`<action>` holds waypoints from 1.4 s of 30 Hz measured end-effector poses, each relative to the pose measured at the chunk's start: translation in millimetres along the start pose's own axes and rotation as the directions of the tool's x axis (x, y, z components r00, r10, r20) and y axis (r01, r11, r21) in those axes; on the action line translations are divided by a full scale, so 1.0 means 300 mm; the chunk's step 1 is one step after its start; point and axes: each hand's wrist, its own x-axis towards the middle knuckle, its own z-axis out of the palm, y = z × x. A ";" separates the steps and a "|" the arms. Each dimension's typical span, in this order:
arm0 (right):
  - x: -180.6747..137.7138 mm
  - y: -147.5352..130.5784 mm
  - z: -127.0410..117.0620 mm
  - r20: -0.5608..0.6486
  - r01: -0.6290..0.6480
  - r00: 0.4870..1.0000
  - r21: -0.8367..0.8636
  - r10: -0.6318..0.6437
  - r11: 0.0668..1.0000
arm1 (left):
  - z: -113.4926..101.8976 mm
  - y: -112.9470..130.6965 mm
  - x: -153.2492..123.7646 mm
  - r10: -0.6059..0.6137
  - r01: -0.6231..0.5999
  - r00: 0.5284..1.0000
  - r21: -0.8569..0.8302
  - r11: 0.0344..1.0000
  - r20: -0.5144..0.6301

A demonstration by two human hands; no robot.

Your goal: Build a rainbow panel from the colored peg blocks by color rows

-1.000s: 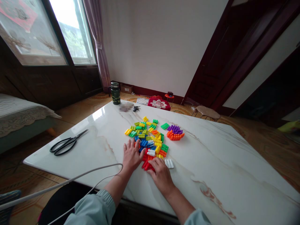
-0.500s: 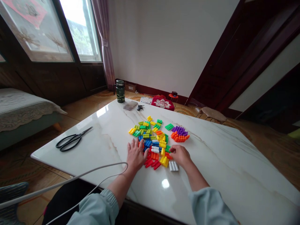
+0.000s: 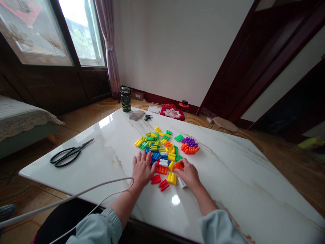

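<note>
A pile of colourful plastic building blocks [image 3: 155, 148], shaped like rows of joined tubes, lies on the white marbled table [image 3: 228, 189]. My left hand [image 3: 142, 171] rests at the pile's left side, fingers spread, its tips touching red and blue blocks. With bent fingers, my right hand [image 3: 188, 173] grips an orange block [image 3: 178, 165] at the pile's right edge. A white block [image 3: 181, 183] is partly hidden under that hand. Nearer to me lie a yellow block [image 3: 172, 178] and two red blocks [image 3: 164, 185]. Purple blocks [image 3: 190, 142] and joined orange blocks [image 3: 190, 148] form a group beyond my right hand.
Black-handled scissors [image 3: 68, 156] lie on the table's left. A camouflage flask [image 3: 126, 99], a blurred-out item [image 3: 136, 115] and a small black object [image 3: 147, 117] are at the far corner. A white cable [image 3: 101, 184] crosses over my left forearm. A stool [image 3: 224, 124] stands beyond the table.
My right hand has come slightly nearer to me, onto the orange block, and now partly covers the white one. Red blocks near my left hand have spread apart. The whole view has shifted a little.
</note>
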 end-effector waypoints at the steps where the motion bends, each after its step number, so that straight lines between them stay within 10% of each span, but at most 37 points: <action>1: -0.005 0.012 0.002 -0.025 -0.014 1.000 0.083 0.016 0.996 | 0.000 0.001 0.000 0.000 0.000 1.000 0.000 1.000 0.000; 6: 0.001 0.136 -0.011 -0.072 -0.009 0.997 0.394 0.040 0.919 | 0.003 0.000 0.001 0.002 -0.002 1.000 0.003 1.000 -0.005; 17: 0.168 0.354 -0.187 -0.190 -0.121 0.978 -0.211 0.080 0.970 | 0.012 -0.006 0.001 0.009 -0.009 1.000 0.029 1.000 -0.010; 25: 0.157 0.364 -0.096 -0.445 -0.377 0.839 -0.060 0.314 0.924 | 0.002 0.001 0.001 0.004 -0.005 1.000 0.032 0.999 0.005; 42: 0.291 0.399 0.023 -0.531 -0.235 0.769 0.284 0.356 0.930 | 0.018 -0.008 0.003 0.013 -0.012 1.000 0.045 0.999 -0.022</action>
